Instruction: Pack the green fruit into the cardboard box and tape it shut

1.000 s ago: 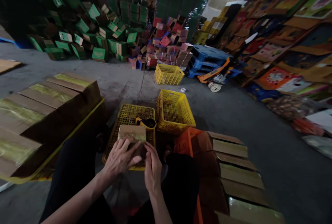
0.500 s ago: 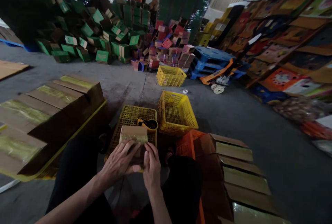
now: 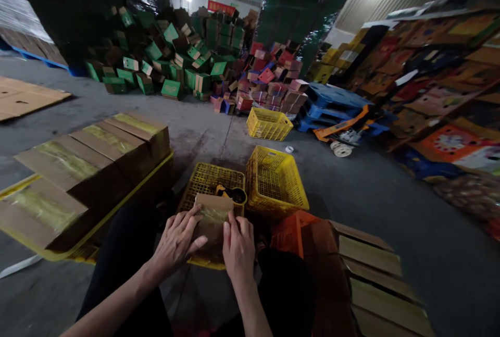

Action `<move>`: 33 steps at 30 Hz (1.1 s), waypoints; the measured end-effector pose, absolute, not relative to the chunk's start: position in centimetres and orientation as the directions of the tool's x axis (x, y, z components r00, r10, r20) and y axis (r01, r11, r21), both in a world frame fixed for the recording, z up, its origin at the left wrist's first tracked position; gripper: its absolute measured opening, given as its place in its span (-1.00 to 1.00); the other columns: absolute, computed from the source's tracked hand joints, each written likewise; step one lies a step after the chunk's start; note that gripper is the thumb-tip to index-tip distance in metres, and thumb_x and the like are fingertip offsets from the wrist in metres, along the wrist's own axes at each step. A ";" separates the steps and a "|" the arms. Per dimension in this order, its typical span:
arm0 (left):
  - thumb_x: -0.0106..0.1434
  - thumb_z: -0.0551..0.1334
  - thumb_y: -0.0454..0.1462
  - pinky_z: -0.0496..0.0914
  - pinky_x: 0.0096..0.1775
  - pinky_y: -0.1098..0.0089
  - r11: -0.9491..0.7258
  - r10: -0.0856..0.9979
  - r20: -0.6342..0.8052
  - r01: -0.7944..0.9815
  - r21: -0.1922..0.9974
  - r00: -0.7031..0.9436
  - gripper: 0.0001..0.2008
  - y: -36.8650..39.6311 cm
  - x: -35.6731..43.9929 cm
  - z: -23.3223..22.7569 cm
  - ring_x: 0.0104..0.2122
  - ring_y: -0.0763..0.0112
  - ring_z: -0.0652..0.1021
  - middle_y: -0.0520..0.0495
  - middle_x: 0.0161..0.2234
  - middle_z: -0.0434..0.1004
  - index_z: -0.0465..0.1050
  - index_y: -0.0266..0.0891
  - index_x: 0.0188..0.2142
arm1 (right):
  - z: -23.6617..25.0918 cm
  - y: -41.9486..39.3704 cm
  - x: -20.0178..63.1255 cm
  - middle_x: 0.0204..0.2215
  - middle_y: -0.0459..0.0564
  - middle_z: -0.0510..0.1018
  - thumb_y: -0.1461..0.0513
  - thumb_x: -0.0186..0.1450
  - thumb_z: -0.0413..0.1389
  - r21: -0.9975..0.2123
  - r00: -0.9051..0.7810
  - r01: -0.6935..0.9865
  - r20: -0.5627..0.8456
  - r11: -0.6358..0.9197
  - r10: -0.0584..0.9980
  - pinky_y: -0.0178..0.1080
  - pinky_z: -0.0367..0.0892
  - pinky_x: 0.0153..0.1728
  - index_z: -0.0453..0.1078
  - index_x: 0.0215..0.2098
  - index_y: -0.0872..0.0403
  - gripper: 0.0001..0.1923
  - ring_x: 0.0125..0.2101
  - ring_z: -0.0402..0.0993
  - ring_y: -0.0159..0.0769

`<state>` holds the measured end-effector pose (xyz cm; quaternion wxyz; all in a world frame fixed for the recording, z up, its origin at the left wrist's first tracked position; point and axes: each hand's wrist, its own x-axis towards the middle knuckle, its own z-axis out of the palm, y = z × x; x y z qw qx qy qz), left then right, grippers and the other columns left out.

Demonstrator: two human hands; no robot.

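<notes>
At the left, a flattened cardboard sheet (image 3: 31, 98) lies far off on the floor, and nearer stands a yellow crate (image 3: 82, 250) filled with taped cartons (image 3: 103, 141). Further right, the left hand (image 3: 175, 240) has a wide grip, fingertips on the left edge of a small cardboard box (image 3: 213, 218) and thumb held apart. This box sits at the near end of an upturned yellow crate (image 3: 203, 174), a strip of clear tape across its top. Just beyond it lies a tape dispenser (image 3: 230, 194). The right hand (image 3: 239, 246) touches the box's right edge with narrowly spaced fingers; whether it pinches, I cannot tell. Next comes an upright yellow crate (image 3: 277, 204), then, nearer, an orange crate (image 3: 287, 235) beside more cartons (image 3: 369, 253). Far right stand blue pallets (image 3: 332, 96) and an orange pallet jack (image 3: 346, 127).
</notes>
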<state>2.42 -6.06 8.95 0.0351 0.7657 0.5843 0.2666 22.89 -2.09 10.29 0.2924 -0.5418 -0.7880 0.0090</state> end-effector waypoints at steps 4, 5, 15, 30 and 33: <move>0.42 0.08 0.08 0.33 0.03 0.09 -0.317 0.919 0.361 0.837 0.446 0.155 -0.49 -5.4 2.3 9.0 0.11 0.05 0.41 -0.25 0.28 0.33 0.34 -0.21 0.14 | 10.7 -1.6 21.3 -0.05 0.19 0.46 0.14 0.51 -0.09 -0.292 -0.237 0.870 0.461 0.398 0.855 0.06 0.37 0.03 0.40 0.18 0.10 -0.60 0.00 0.34 -0.02; 0.42 0.08 0.09 0.33 0.05 0.07 -0.321 0.920 0.361 0.827 0.463 0.155 -0.47 -5.3 2.2 9.0 0.12 0.04 0.40 -0.24 0.26 0.35 0.32 -0.21 0.18 | 10.7 -1.6 20.9 -0.02 0.19 0.45 0.15 0.51 -0.09 -0.292 -0.243 0.866 0.464 0.406 0.852 0.06 0.35 0.06 0.40 0.17 0.09 -0.61 0.04 0.31 -0.01; 0.44 0.06 0.04 0.26 0.21 0.10 -0.396 0.893 0.418 0.733 0.553 0.167 -0.48 -4.4 1.9 8.3 0.26 0.07 0.31 -0.24 0.22 0.39 0.31 -0.22 0.22 | 11.1 -1.9 17.9 -0.01 0.12 0.45 0.25 0.43 0.03 -0.252 -0.331 0.852 0.421 0.459 0.845 0.12 0.25 0.15 0.42 0.17 -0.04 -0.63 0.08 0.29 0.00; 0.32 0.09 0.23 0.26 0.15 0.05 -0.339 0.905 0.380 0.866 0.368 0.193 -0.25 -4.6 2.3 8.8 0.18 0.02 0.37 -0.19 0.24 0.36 0.20 -0.06 0.36 | 10.4 -2.3 20.8 0.10 0.11 0.40 0.14 0.50 -0.07 -0.281 -0.232 0.886 0.422 0.370 0.876 0.03 0.33 0.10 0.38 0.24 -0.11 -0.60 0.10 0.31 -0.06; 0.31 0.11 0.23 0.27 0.14 0.04 -0.326 0.909 0.376 0.870 0.371 0.180 -0.26 -4.5 2.4 9.3 0.14 0.02 0.40 -0.20 0.20 0.39 0.23 -0.05 0.34 | 9.7 -2.2 22.3 0.13 0.15 0.40 0.11 0.52 -0.14 -0.321 -0.166 0.891 0.430 0.323 0.887 0.07 0.36 0.07 0.36 0.26 -0.08 -0.57 0.10 0.31 -0.03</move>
